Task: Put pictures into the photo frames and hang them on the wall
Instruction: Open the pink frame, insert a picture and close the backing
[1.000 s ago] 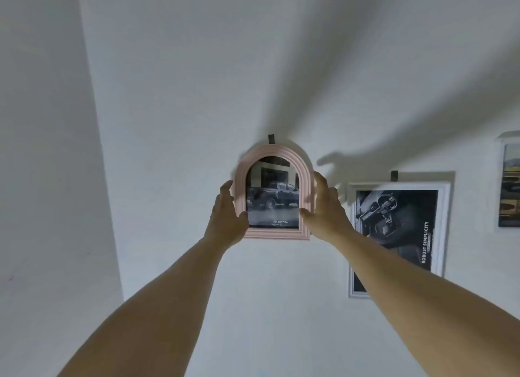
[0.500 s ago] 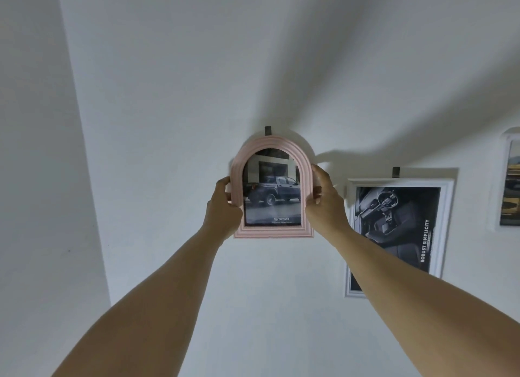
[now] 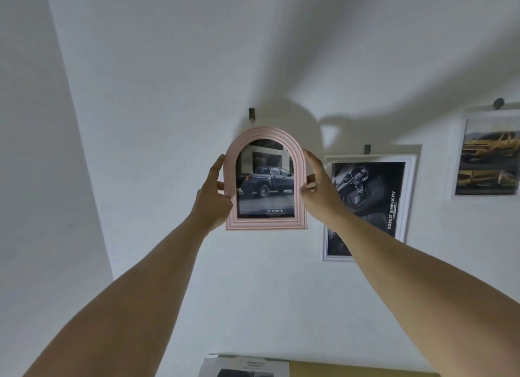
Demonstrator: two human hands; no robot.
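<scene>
Your left grip [image 3: 215, 199] pinches the left edge of the pink arched frame [image 3: 266, 224], with the thumb on the front rim and one finger lying up along the side; your right grip [image 3: 318, 191] holds the right edge in the same way, thumb in front and the other fingers going behind the frame. Both grips hold the frame upright in front of the white wall [image 3: 168, 67], with both arms stretched up to it; inside the frame sits a picture of a dark pickup truck [image 3: 266, 179] with a small white logo under it. The top of the arch is just below a small dark hook [image 3: 251, 114] on the wall; I cannot tell whether the frame already hangs on it.

To the right of your right grip, a white rectangular frame [image 3: 411, 196] hangs under a second hook [image 3: 367, 149]; it carries a dark picture of a car interior [image 3: 374, 196], and your right forearm covers its lower left part. Further right, a third white frame [image 3: 455, 157] with a picture of yellow cars [image 3: 489, 157] hangs under another hook [image 3: 498, 103]. At the bottom edge of the view lies a printed sheet [image 3: 244, 367], beside a yellowish surface [image 3: 351, 369].
</scene>
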